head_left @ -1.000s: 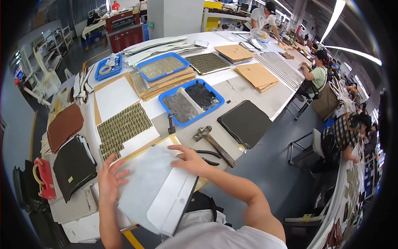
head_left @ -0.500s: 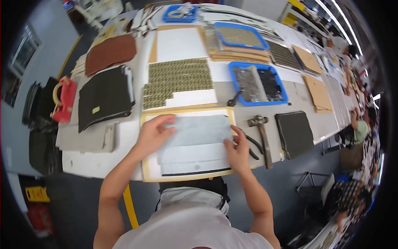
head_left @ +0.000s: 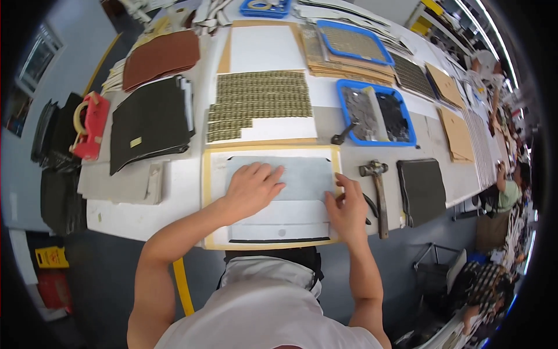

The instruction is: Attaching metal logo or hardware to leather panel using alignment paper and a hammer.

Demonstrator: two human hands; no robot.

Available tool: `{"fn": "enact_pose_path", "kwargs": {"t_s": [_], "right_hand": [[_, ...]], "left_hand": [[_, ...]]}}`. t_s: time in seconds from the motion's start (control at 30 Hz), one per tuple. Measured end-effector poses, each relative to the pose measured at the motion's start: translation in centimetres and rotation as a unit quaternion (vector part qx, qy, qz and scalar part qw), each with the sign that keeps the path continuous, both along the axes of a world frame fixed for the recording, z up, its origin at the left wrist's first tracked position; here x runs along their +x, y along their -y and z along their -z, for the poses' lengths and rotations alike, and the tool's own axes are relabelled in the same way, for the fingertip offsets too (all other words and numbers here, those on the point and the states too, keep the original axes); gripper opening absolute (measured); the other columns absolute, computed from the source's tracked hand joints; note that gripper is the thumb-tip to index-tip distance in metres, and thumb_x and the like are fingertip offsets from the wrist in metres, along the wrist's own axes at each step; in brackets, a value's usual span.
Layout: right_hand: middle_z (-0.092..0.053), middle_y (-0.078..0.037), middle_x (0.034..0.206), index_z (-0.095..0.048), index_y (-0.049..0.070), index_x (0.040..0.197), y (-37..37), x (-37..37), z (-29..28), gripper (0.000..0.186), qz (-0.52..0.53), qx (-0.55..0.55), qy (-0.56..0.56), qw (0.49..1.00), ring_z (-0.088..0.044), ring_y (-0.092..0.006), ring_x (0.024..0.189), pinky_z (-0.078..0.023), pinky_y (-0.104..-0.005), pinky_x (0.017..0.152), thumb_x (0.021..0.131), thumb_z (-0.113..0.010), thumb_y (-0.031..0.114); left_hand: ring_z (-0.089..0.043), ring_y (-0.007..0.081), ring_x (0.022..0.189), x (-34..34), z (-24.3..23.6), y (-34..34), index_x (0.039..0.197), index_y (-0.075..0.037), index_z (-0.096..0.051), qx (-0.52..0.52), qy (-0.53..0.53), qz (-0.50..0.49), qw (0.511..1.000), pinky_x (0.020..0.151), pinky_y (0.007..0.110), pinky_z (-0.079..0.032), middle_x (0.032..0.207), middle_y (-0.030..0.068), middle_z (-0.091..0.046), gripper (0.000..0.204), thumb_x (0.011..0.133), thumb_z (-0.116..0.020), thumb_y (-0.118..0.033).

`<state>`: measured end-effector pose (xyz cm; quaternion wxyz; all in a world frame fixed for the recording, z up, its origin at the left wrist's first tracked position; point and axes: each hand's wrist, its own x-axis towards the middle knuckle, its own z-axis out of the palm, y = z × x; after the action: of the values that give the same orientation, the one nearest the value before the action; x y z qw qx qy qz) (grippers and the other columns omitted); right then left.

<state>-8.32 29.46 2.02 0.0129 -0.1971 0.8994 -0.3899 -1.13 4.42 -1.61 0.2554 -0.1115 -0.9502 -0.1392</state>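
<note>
A pale grey-blue flat panel lies on a white board edged with yellow tape, right in front of me. Its lower part is whiter, with a small round mark and a dark strip along the near edge. My left hand rests on the panel's upper middle, fingers stretched out and flat. At the panel's right edge is my right hand, thumb and fingers apart, nothing gripped. Black-handled pliers are partly hidden behind that hand. Beside them lies a hammer.
Rows of small olive pieces lie beyond the board. A blue tray of grey and black pieces stands to the right, near a black panel stack. Dark sheets, brown sheets and a red tool are left.
My left hand has moved right from the panel's upper left edge onto its surface. The panel now lies flatter on the board. My right hand stays by the right edge.
</note>
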Motion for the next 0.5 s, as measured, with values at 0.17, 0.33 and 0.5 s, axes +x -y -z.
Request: {"fn": "enact_pose_path", "kwargs": {"t_s": [0.17, 0.33, 0.5], "right_hand": [[-0.068, -0.012, 0.098, -0.072, 0.005, 0.112, -0.7, -4.1, -0.6, 0.028, -0.017, -0.031, -0.07, 0.997, -0.066, -0.0236, 0.069, -0.053, -0.0363, 0.064, 0.085, -0.074, 0.008], [-0.074, -0.015, 0.101, -0.077, 0.008, 0.111, -4.3, -15.1, -0.8, 0.027, 0.025, 0.053, -0.1, 0.993, -0.071, -0.0304, 0.078, -0.056, -0.0408, 0.074, 0.086, -0.072, 0.013], [-0.075, -0.016, 0.104, -0.079, 0.011, 0.11, -1.7, -21.5, 0.7, 0.028, -0.046, 0.094, -0.084, 0.991, -0.072, -0.0369, 0.091, -0.057, -0.045, 0.083, 0.084, -0.072, 0.015]], "left_hand": [[-0.056, 0.0215, 0.083, 1.3, 0.2, 0.4, 0.123, -0.01, -0.07, -0.032, 0.035, -0.018, 0.999, 0.069, 0.037, -0.047, 0.089, 0.003, -0.056, 0.038, 0.092, -0.071, -0.032], [-0.052, 0.0216, 0.081, 0.4, -0.8, 0.1, 0.126, -0.013, -0.07, -0.034, 0.054, 0.01, 0.998, 0.068, 0.036, -0.044, 0.086, 0.0024, -0.052, 0.039, 0.093, -0.07, -0.035], [-0.051, 0.022, 0.081, 0.7, -0.8, 0.4, 0.127, -0.013, -0.07, -0.028, 0.089, -0.001, 0.996, 0.069, 0.037, -0.044, 0.083, 0.0023, -0.05, 0.041, 0.093, -0.07, -0.037]]}}
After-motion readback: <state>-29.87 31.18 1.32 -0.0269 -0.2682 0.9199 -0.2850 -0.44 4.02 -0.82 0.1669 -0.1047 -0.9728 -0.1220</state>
